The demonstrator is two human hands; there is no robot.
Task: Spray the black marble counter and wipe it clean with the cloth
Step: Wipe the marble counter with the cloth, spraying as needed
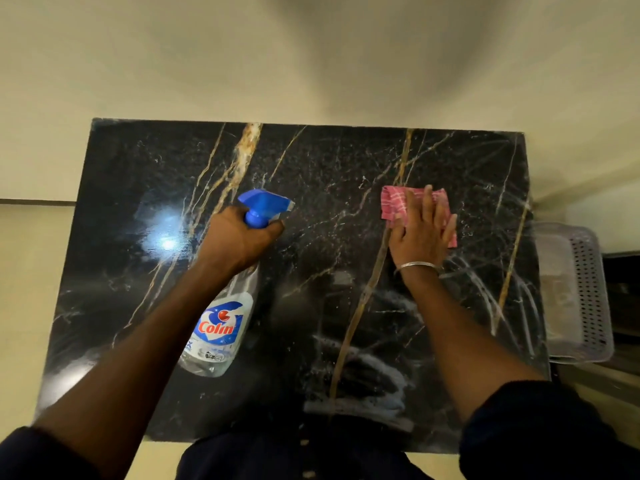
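Right hand (pixel 424 233): laid flat, fingers together and extended, pressing the pink cloth (pixel 398 204) onto the black marble counter (pixel 346 168) in its far right part. Not curled round the cloth; palm and fingers bear down on it. A thin metal bangle (pixel 417 265) sits at the wrist.

Left hand (pixel 239 237): closed round the neck of the spray bottle (pixel 221 327), just under the blue trigger head (pixel 265 206). Bottle is clear, labelled "Colin", held above the counter's middle left with its nozzle pointing toward the far right. Whether a finger rests on the trigger cannot be told.

Counter: dark slab with gold and white veins, set against pale walls. Pale smeared streaks show on the near centre and right, reading as wet cleaner partly spread. Fine speckling lies around the middle; droplets or stone pattern, not certain. A bright glare spot on the left half hides its condition.

Grey perforated basket (pixel 581 292): beside the counter's right edge, off the slab.

Progress, as judged: spraying has evidently begun and wiping is under way on the right side. Streaks near the front edge are not yet cleared. The left half shows no streaks and seems not yet wiped. Roughly the middle of the job.
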